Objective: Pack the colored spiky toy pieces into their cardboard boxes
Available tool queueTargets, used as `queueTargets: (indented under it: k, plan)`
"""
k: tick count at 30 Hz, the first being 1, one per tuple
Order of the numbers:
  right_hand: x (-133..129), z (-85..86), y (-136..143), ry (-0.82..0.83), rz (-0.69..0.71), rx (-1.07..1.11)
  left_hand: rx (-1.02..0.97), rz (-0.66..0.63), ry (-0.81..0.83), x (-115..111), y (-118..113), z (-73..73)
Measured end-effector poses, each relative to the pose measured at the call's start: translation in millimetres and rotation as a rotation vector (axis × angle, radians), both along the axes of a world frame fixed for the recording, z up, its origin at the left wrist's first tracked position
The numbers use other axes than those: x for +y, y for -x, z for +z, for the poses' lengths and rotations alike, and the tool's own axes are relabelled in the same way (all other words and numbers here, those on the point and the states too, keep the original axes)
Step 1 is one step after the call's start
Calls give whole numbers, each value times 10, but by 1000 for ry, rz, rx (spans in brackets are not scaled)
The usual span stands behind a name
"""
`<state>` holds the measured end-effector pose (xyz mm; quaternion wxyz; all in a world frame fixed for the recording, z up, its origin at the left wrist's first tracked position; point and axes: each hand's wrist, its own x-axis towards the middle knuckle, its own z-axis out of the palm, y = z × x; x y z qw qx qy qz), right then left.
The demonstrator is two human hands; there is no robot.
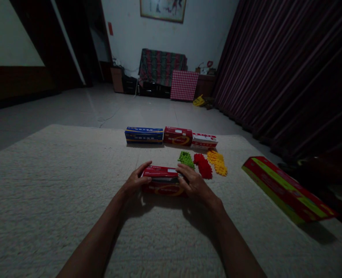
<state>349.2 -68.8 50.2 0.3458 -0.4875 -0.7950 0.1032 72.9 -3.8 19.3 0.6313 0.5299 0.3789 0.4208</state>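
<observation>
A long red cardboard box (pixel 163 189) lies on the pale textured cover in front of me, its lid slightly raised along the near edge with a dark gap under it. My left hand (pixel 136 179) grips the box's left end, thumb on the near side. At the right end, my right hand (pixel 192 181) is wrapped over the lid's corner. What the box holds is hidden. Just beyond my right hand lie a green piece (pixel 186 159), a red piece (pixel 203 166) and a yellow piece (pixel 217 162), each bumpy and toothed at the edges.
Behind stand a blue box (pixel 144 136), another red box (pixel 177 136) and a white and red box (pixel 204 141) in a row. A large red and yellow-green box (pixel 286 189) lies to the right. Purple curtains (pixel 263 77) hang beyond it.
</observation>
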Motion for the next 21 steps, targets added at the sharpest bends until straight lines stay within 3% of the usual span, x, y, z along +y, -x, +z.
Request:
queueTargets:
  k: [10,21]
  plan:
    - [46,-155,-238,231,-36,358,-3,45,3,-23,-56,89]
    - [145,-394,30,139,-199,487,-113,137,75,-65,-119,86]
